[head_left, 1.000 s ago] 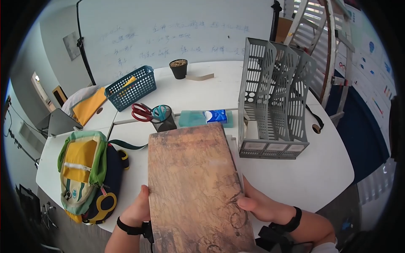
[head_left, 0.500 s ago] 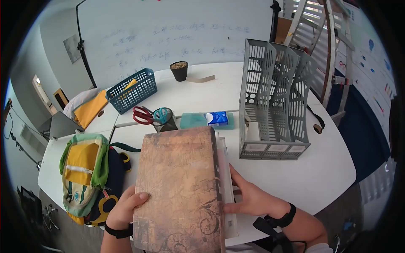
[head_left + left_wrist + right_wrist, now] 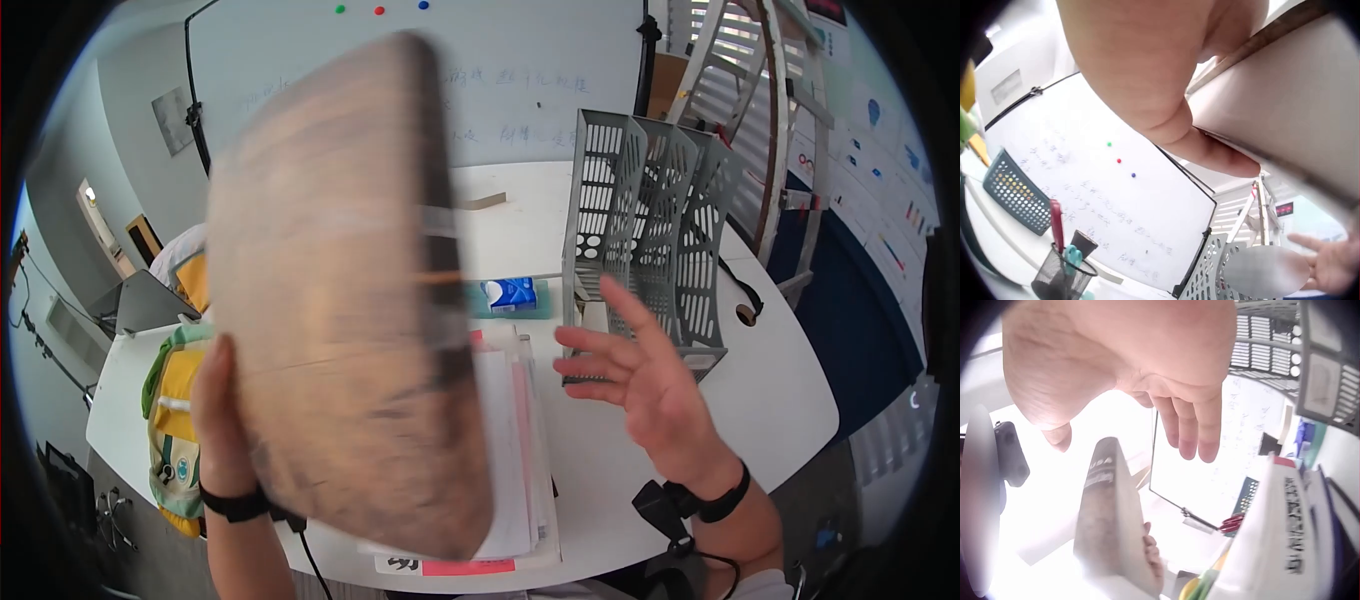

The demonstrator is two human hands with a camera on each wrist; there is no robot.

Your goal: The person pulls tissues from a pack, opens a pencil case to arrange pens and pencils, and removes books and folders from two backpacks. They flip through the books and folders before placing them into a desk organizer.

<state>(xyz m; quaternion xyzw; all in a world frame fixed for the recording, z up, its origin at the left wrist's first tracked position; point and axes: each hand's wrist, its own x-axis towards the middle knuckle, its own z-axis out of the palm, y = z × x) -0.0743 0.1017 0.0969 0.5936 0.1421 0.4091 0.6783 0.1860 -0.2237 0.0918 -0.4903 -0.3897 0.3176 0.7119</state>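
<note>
A thick brown book [image 3: 330, 300] with an old-map pattern is raised over the table, tilted and blurred in the head view. My left hand [image 3: 222, 420] grips it by its left edge. In the left wrist view a finger lies along the edge of the book [image 3: 1291, 94]; its dark lettered spine [image 3: 1099, 472] shows in the right wrist view. My right hand [image 3: 655, 395] is off the book, fingers spread, in front of the grey file rack [image 3: 650, 240]. Below the book lies a stack of papers and books [image 3: 515, 440], partly covered by it.
A green and yellow backpack [image 3: 170, 420] lies at the left. Behind the stack are a blue tissue pack [image 3: 510, 293] and a cardboard strip [image 3: 485, 201]. The left wrist view shows a perforated basket [image 3: 1016, 194] and a mesh cup [image 3: 1063, 275] with scissors, hidden by the book in the head view.
The left hand has lifted the brown book up and to the left, uncovering the paper stack. The right hand has let go of it and moved up and to the right, opening its fingers.
</note>
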